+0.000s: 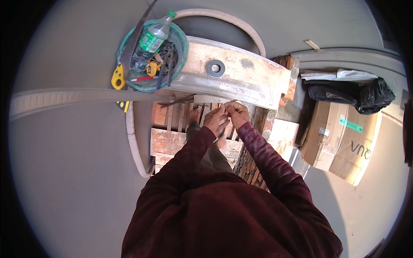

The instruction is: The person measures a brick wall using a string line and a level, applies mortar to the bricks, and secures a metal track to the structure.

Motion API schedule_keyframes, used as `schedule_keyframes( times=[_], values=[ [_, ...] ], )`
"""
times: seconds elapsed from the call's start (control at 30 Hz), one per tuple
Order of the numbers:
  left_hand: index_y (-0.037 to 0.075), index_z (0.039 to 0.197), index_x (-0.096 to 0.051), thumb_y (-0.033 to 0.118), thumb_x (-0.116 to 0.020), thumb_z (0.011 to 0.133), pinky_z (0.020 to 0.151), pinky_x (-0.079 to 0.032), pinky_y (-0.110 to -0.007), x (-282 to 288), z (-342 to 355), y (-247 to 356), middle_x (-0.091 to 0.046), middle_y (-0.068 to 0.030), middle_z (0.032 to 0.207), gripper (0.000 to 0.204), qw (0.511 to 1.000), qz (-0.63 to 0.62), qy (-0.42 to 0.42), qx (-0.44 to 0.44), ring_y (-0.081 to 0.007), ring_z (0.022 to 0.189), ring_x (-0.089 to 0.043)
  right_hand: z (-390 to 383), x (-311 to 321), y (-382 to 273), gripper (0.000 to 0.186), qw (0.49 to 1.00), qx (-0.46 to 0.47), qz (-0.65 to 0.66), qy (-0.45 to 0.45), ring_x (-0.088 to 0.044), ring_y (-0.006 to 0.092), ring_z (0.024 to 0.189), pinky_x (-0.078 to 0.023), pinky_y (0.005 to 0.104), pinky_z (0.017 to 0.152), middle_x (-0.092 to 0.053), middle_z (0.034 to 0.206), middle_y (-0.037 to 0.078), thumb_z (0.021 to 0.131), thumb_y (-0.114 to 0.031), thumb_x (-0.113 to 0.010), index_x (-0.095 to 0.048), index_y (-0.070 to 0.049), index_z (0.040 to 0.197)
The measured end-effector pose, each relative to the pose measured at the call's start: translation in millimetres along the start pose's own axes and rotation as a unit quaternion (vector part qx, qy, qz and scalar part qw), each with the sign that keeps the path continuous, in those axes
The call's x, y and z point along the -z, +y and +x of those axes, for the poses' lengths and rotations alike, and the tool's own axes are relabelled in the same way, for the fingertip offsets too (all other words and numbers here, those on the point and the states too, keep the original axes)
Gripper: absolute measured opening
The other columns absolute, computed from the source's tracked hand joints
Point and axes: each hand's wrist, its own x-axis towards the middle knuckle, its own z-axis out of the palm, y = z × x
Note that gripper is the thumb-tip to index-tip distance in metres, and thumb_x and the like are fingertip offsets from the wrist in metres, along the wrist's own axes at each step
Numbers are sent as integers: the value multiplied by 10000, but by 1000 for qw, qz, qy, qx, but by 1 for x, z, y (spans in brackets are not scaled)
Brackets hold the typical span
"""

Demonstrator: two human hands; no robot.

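Observation:
My left hand (pixel 215 119) and my right hand (pixel 238 115) meet in front of me, fingertips pinched close together. Whatever they hold between them is too small to make out. Just beyond them runs the edge of a pale, worn board (pixel 254 79). On that board lies a round black ring like a roll of tape (pixel 210 69). To the left, a teal bucket (pixel 186 51) holds a clear bottle with a green cap (pixel 151 42), a yellow tape measure (pixel 152 68) and a red-and-white pen (pixel 144 79).
A handsaw with a yellow handle (pixel 118 77) leans on the bucket. Below me are wooden slats and brickwork (pixel 165 139), with my bare feet on them. At right stand a cardboard box (pixel 340 137) and a black plastic bag (pixel 374 95). A pale hose (pixel 241 23) curves behind the board.

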Motion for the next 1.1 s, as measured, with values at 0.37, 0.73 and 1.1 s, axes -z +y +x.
schedule_keyframes(
  times=[0.37, 0.73, 1.1],
  values=[
    [143, 1121, -601, 247, -585, 961, 971, -438, -396, 30, 1, -7, -617, 15, 1124, 192, 990, -47, 75, -112, -146, 1093, -564, 6, -40, -65, 98, 779, 247, -575, -33, -607, 311, 916, -452, 442, 820, -679, 873, 130, 790, -140, -615, -690, -77, 779],
    [-30, 858, -652, 121, -613, 911, 596, -469, -266, 14, -45, 35, -656, -62, 705, 165, 868, 383, 90, -304, -114, 635, -606, 126, -261, -150, 595, 571, 83, -792, -198, -638, 259, 1052, -385, 418, 888, -663, 1119, 95, 789, -473, -637, -515, -87, 1226],
    [-6, 882, -710, 254, -638, 887, 646, -476, -254, 36, 0, 10, -687, -50, 713, 270, 898, 343, 43, -272, -104, 675, -634, 238, -237, -170, 567, 671, -6, -631, -391, -624, 254, 1054, -479, 351, 871, -649, 1162, 124, 688, -436, -700, -654, -91, 1134]
  ],
)
